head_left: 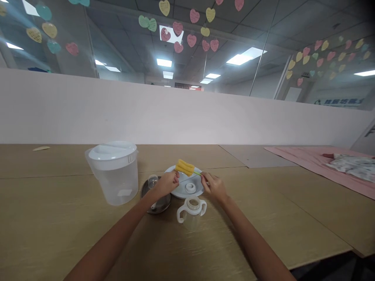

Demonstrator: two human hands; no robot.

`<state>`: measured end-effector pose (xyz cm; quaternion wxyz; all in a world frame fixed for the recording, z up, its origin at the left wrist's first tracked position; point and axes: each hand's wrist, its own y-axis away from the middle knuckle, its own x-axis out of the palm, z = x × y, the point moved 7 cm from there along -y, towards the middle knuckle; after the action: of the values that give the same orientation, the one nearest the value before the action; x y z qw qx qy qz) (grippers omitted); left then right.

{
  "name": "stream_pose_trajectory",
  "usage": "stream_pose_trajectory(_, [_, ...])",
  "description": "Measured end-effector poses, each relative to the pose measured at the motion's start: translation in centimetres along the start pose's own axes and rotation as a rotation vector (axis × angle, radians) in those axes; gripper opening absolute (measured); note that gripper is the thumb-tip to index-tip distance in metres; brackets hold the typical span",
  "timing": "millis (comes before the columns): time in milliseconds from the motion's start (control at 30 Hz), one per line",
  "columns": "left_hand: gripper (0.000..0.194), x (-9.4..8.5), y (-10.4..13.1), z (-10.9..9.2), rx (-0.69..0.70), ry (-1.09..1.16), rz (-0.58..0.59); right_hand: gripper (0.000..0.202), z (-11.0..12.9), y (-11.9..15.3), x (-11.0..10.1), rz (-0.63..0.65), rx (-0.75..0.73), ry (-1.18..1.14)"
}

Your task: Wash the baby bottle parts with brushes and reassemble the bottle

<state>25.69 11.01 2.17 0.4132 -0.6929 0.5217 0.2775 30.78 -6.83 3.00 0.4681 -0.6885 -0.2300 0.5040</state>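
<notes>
A yellow sponge brush with a thin green handle is held level above a white plate. My right hand is closed on the green handle. At the sponge's left end is my left hand, its fingers curled; what they grip is too small to make out. On the plate lies a white ring. A clear bottle with two white handles stands open in front of the plate. Partly behind my left forearm, a metal dish holds a small clear piece.
To the left stands a large translucent bucket with a white lid. A pink cloth with patterned fabric on it covers the table's right side. Along the back runs a low white wall below glass.
</notes>
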Motion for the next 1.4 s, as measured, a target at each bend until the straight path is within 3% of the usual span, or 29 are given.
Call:
stream_pose_trajectory(100, [0.022,-1.6,-0.3,0.0,-0.015,0.096,-0.081,0.018,-0.2,0.0,-0.5,-0.055,0.033,-0.021])
stream_pose_trajectory(233, [0.032,-4.7,-0.3,0.1,-0.068,0.385,-0.175,0.016,-0.3,0.0,-0.9,-0.076,0.065,-0.051])
stream_pose_trajectory(400, [0.026,-6.6,0.7,-1.1,-0.157,0.546,-0.078,0.019,-0.2,0.1,-0.6,-0.049,0.067,-0.073])
stream_pose_trajectory(633, [0.025,-8.0,2.1,-4.0,-0.134,0.679,-0.072,0.023,-0.3,-0.2,-0.5,-0.053,0.061,0.049])
stream_pose_trajectory(733, [0.026,-8.2,2.1,-4.5,-0.099,0.579,-0.048,0.019,0.5,-0.1,-0.5,-0.054,-0.026,0.040])
stream_pose_trajectory(833, [0.026,-9.7,2.3,-4.5,-0.061,0.305,-0.149,0.015,1.0,0.2,-0.9,-0.086,-0.083,-0.014])
stream_pose_trajectory(933, [0.026,-11.7,2.8,-4.2,-0.073,0.019,-0.257,0.020,0.2,0.2,-1.0,-0.086,-0.031,-0.008])
stream_pose_trajectory(1000, [0.023,-12.3,3.0,-3.7,-0.095,-0.180,-0.244,0.023,-0.4,0.1,-1.0,-0.075,0.015,0.029])
stream_pose_trajectory(1067, [0.018,-12.0,3.0,-2.7,-0.130,-0.360,-0.138,0.022,-1.0,0.0,-1.0,-0.072,0.042,0.088])
stream_pose_trajectory(1200, [0.013,-9.1,3.1,0.7,-0.234,-0.486,0.207,0.021,-1.7,-0.2,-1.3,-0.089,0.088,0.199])
stream_pose_trajectory(1400, [0.014,-6.0,2.9,3.7,-0.268,-0.453,0.341,0.022,-2.7,-0.3,-2.1,-0.081,0.133,0.284])
